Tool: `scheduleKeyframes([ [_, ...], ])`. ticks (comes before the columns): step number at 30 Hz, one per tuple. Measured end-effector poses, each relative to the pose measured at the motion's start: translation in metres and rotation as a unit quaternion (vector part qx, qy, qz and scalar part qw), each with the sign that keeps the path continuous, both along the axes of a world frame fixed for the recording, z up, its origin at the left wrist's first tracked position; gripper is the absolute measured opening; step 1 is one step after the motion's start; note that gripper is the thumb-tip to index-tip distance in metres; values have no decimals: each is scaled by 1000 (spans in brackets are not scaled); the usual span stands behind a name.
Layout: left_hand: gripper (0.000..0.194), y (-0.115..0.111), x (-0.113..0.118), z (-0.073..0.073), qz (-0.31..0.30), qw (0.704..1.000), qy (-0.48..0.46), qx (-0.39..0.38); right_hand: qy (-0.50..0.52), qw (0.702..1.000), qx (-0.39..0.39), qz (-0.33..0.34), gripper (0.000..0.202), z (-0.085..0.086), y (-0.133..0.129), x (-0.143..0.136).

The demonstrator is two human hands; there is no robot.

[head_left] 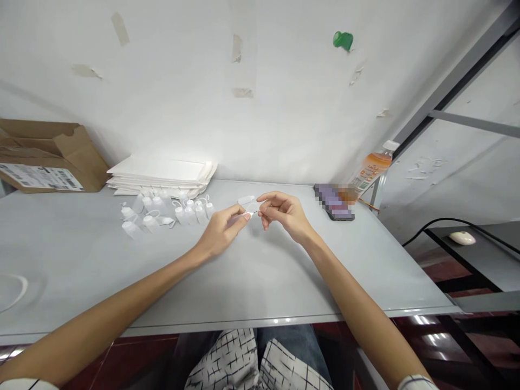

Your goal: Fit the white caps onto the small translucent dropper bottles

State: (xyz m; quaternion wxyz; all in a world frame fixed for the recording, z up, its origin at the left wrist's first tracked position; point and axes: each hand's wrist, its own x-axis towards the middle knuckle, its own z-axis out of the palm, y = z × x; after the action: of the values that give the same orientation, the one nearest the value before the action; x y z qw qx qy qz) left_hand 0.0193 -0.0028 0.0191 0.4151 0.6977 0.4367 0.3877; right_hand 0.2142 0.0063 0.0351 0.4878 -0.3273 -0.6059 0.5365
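Over the middle of the grey table, my left hand (222,230) is closed on a small translucent bottle (248,215) with a white top and a thin tip pointing right. My right hand (283,214) is pinched at that tip, where a loop of clear strap also shows; what its fingertips hold is too small to make out. Just behind the hands lies a clear plastic piece (245,200). Several small white-capped bottles (189,211) stand in a group to the left of my left hand, and a few others (132,227) lean or lie farther left.
A stack of white sheets (160,173) lies behind the bottles, with an open cardboard box (52,157) at the far left. On the right are a phone (335,203) and a tilted drink bottle (371,168). A clear round item (14,290) sits at the left edge.
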Motion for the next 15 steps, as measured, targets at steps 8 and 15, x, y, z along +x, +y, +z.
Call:
scheduleKeyframes([
  [8, 32, -1, -2, 0, -20, 999, 24, 16, -2, 1000, -2, 2, 29, -1, 0, -1],
  [15, 32, -1, -1, 5, -10, 992, 96, 79, -8, 1000, 10, 5, 25, -3, 2, 0],
])
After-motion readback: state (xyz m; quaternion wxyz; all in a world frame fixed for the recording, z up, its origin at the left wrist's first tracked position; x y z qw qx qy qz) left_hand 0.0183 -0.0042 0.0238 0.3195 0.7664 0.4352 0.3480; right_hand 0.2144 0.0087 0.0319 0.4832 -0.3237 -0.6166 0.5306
